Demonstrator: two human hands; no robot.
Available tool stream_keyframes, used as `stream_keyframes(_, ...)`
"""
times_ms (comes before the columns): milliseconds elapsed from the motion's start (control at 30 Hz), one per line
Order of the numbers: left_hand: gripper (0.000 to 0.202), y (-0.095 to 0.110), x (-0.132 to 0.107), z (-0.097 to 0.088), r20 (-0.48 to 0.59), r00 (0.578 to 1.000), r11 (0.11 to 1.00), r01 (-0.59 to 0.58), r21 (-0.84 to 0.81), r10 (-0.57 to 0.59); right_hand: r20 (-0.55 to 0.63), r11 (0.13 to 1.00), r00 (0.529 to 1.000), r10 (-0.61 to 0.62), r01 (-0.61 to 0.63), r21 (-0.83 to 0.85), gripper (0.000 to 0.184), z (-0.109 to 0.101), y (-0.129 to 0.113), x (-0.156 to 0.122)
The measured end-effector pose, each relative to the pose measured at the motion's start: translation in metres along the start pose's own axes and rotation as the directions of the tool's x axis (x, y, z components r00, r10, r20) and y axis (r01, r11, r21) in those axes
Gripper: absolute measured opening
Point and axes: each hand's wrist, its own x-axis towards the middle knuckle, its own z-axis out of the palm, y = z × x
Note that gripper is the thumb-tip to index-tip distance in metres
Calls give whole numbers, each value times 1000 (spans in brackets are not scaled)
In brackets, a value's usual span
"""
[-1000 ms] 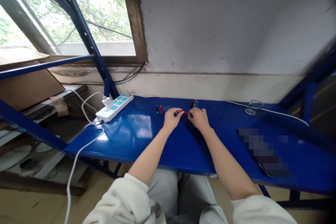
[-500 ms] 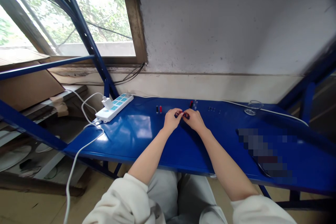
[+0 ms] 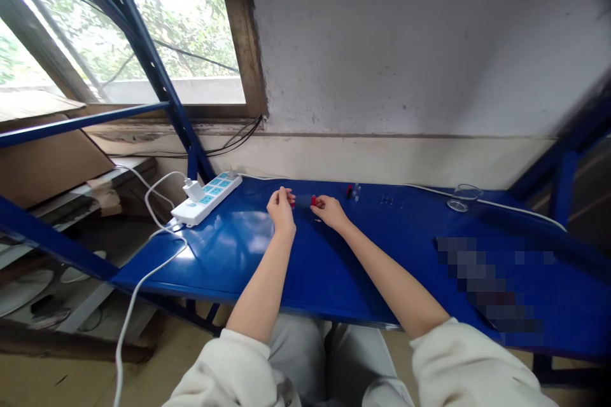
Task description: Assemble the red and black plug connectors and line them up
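Both my hands rest on the blue metal shelf (image 3: 248, 254). My right hand (image 3: 330, 211) pinches a small red plug-like part (image 3: 314, 200) at its fingertips, just above the surface. My left hand (image 3: 281, 206) sits a little to the left with its fingers curled. Its fingertips are at another small red part (image 3: 293, 203); whether they grip it is hidden. A tiny dark bit (image 3: 317, 220) lies on the shelf below the right fingertips.
A white power strip (image 3: 207, 197) with a plugged-in charger and white cable (image 3: 143, 280) lies at the shelf's left end. Small red and clear parts (image 3: 352, 191) and a row of tiny dark pieces (image 3: 387, 200) sit near the wall. A glass dish (image 3: 462, 197) stands farther right.
Both hands have moved left and apart. They worked one red part together before; now the right hand alone holds it, and the left hand has reached the small parts farther left.
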Motion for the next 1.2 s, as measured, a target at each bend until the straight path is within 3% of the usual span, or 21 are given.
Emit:
stream_keyframes(133, 26, -2, 7, -2, -115, 983, 981, 127, -149, -145, 23, 991, 999, -23, 26, -128, 9, 21, 1, 18)
stream_keyframes(367, 19, -4, 8, -3, -139, 945, 927, 251, -277, -298, 69, 960, 997, 26, -5, -281, 14, 35, -3, 26)
stream_keyframes(600, 19, -5, 9, -4, -143, 933, 921, 286, -265, -331, 113, 943, 992, 52, -11, -334, 14, 37, -5, 28)
stream_keyframes(733, 20, -4, 5, -2, -128, 960, 958, 223, -181, -248, 140, 926, 984, 109, -49, -375, 20, 33, -9, 28)
stream_keyframes(833, 24, -5, -3, 1, -22, 999, 999, 44, -7, -45, 165, 918, 979, 121, -48, -393, 26, 18, -11, 24)
stream_keyframes(900, 27, -6, -12, 3, 104, 989, 984, -117, 133, 104, 175, 907, 977, 119, -35, -419, 22, 0, -9, 18)
stream_keyframes(967, 29, -7, -22, 6, 257, 942, 922, -283, 264, 215, 189, 878, 975, 115, -10, -479, 14, -23, -4, 10)
stream_keyframes(1033, 30, -10, -32, 9, 422, 858, 823, -452, 345, 294, 172, 842, 965, 198, -77, -535, 12, -47, 6, 3)
stream_keyframes(1133, 31, -14, -44, 13, 621, 698, 665, -656, 357, 356, -15, 753, 933, 361, -300, -586, 16, -73, 27, -5)
stream_keyframes(1200, 33, -15, -48, 15, 697, 624, 598, -723, 346, 352, -152, 716, 902, 404, -415, -561, 21, -81, 42, -8)
